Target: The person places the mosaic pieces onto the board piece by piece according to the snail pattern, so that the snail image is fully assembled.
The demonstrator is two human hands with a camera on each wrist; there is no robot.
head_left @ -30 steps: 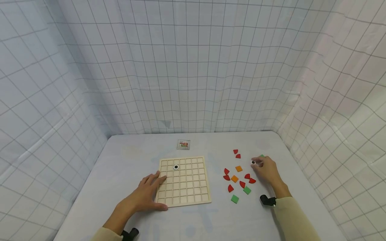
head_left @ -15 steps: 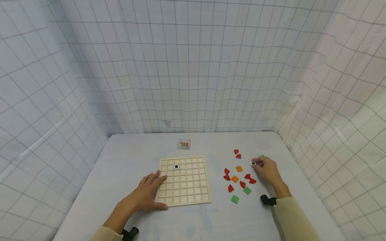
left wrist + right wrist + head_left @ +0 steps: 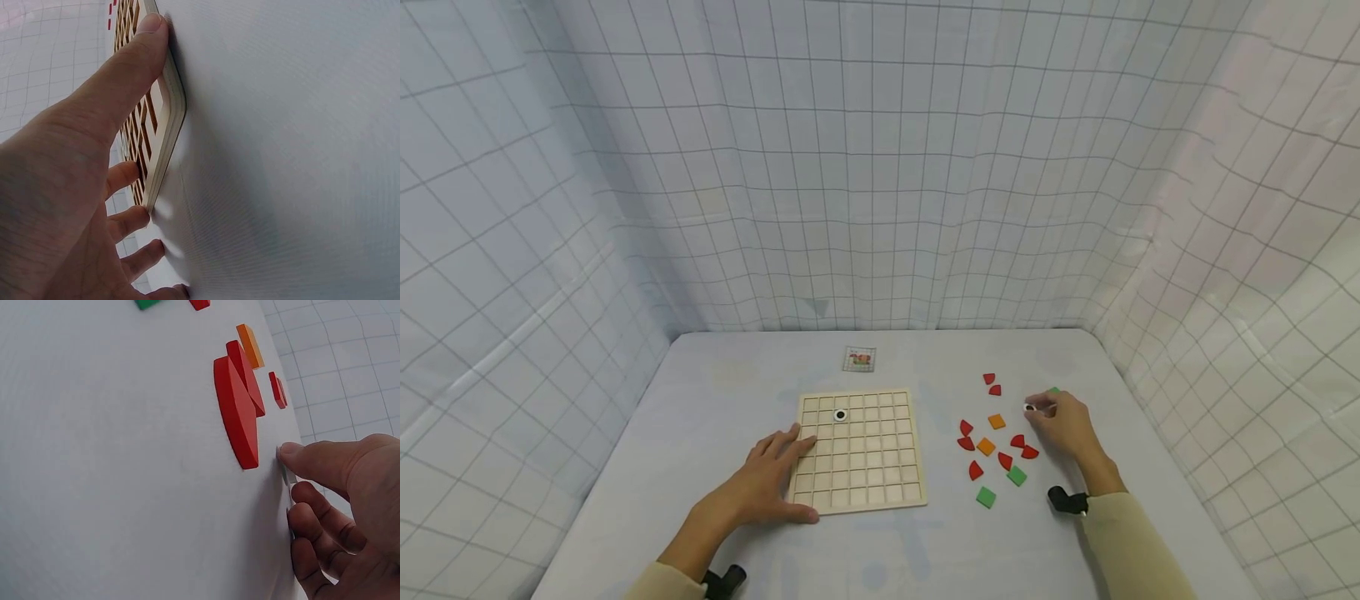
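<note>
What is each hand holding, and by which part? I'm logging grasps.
The right hand pinches a small black-and-white round piece by its rim at thumb and fingertips. The left hand holds nothing; it rests flat against the wooden grid board at its left edge.

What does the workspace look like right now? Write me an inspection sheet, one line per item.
Surface: pale table, bare in front of the board.
Job's things: wooden grid board lying flat, one black-and-white round piece in a cell; a second round piece at the right fingertips.
Clutter: red, orange and green tiles loose right of the board; small pattern card behind it.
Hands: left hand rests on the board's left edge, thumb along its near side; right hand pinches the second round piece.
Cables: nothing seen.
Surroundings: gridded white cloth on three sides.
</note>
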